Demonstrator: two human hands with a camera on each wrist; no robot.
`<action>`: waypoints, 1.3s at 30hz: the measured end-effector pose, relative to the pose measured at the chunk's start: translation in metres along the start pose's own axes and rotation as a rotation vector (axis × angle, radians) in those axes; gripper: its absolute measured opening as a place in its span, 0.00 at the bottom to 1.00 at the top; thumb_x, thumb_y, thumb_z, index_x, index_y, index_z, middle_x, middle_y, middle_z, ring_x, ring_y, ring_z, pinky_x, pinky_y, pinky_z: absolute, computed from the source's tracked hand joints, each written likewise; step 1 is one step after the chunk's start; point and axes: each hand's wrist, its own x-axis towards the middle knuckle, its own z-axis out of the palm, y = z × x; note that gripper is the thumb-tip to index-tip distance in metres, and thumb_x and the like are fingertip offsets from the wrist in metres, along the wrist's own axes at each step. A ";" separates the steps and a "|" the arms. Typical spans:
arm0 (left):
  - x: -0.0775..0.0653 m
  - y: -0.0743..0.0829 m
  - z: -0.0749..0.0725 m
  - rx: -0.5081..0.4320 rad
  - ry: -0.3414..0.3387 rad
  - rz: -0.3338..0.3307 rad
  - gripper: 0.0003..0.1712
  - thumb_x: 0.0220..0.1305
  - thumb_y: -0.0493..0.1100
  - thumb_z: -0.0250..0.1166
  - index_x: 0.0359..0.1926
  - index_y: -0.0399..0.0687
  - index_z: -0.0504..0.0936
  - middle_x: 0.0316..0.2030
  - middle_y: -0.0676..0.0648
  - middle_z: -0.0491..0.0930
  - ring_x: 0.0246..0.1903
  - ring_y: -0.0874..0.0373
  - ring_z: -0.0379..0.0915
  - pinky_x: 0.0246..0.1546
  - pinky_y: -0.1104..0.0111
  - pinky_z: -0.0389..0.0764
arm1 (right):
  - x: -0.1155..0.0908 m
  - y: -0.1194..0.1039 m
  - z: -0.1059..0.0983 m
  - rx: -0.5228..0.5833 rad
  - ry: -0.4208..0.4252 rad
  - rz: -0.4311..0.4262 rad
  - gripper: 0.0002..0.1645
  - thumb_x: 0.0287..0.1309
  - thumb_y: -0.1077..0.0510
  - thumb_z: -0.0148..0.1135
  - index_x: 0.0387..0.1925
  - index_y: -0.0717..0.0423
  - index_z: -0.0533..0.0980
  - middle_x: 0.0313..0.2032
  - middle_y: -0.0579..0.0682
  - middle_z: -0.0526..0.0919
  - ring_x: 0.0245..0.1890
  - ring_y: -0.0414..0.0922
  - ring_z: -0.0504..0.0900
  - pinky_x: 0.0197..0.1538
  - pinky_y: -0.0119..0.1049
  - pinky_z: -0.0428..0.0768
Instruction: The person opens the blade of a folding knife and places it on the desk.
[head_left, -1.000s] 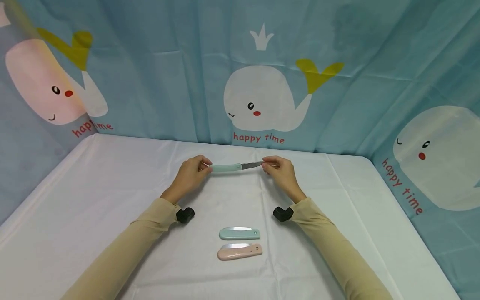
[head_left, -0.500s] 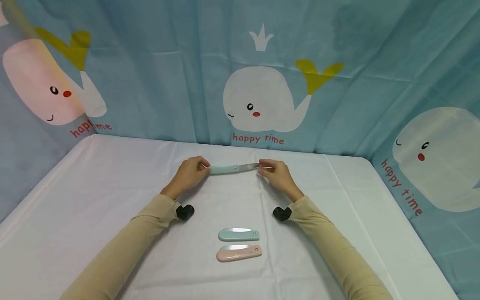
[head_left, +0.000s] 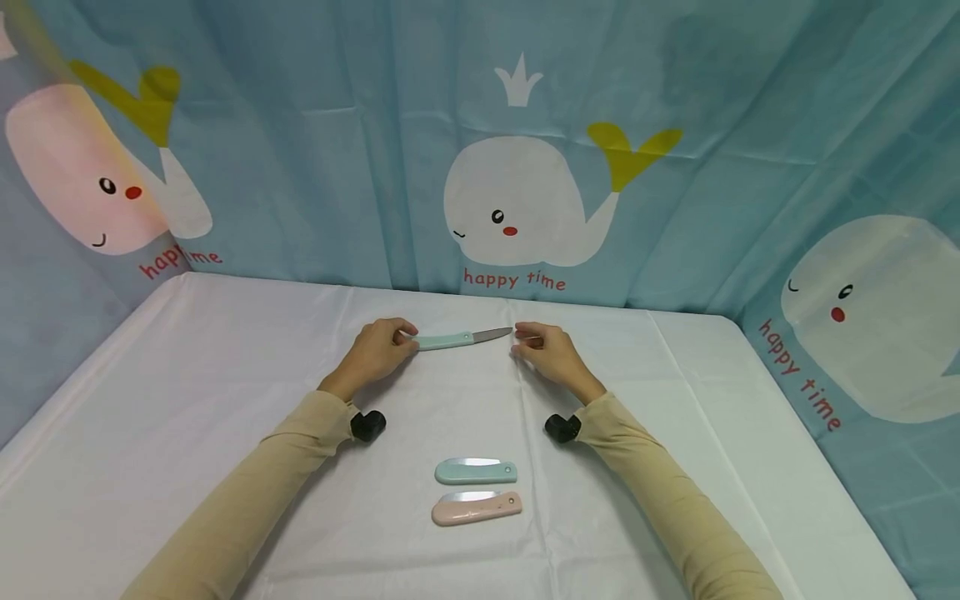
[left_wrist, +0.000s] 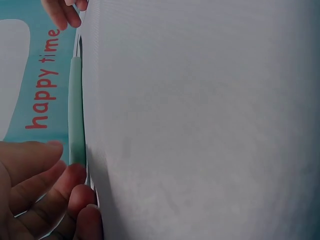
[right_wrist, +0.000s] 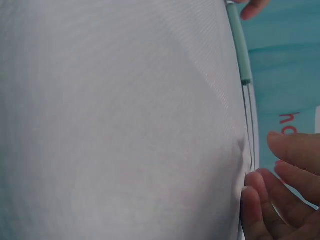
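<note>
A mint-green folding knife (head_left: pixel 444 340) lies on the white cloth toward the back of the table, its blade (head_left: pixel 492 334) swung out to the right. My left hand (head_left: pixel 376 347) is at the butt of the handle, thumb and index finger parted, fingertips right at its end. Past the blade's tip, my right hand (head_left: pixel 550 351) has its thumb and fingers apart with nothing between them. The left wrist view shows the green handle (left_wrist: pixel 76 110) edge-on beside my fingers. Closer to me lie a second mint knife (head_left: pixel 476 473) and a pink knife (head_left: pixel 477 509), both folded.
A white cloth (head_left: pixel 285 500) covers the table. Behind it and along both sides hangs a blue curtain (head_left: pixel 300 183) printed with whales. Black wrist cameras sit on both sleeves (head_left: pixel 645 475).
The knife was held out between both hands; now it lies slightly further left, and both hands have loosened from it. The folded knives keep their places.
</note>
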 end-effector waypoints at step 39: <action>-0.059 0.035 0.012 -0.026 0.008 0.165 0.14 0.66 0.40 0.66 0.50 0.40 0.83 0.35 0.46 0.84 0.31 0.57 0.74 0.33 0.68 0.74 | -0.083 -0.030 -0.021 -0.062 -0.042 -0.272 0.25 0.61 0.57 0.68 0.59 0.58 0.78 0.54 0.53 0.84 0.51 0.49 0.84 0.53 0.45 0.82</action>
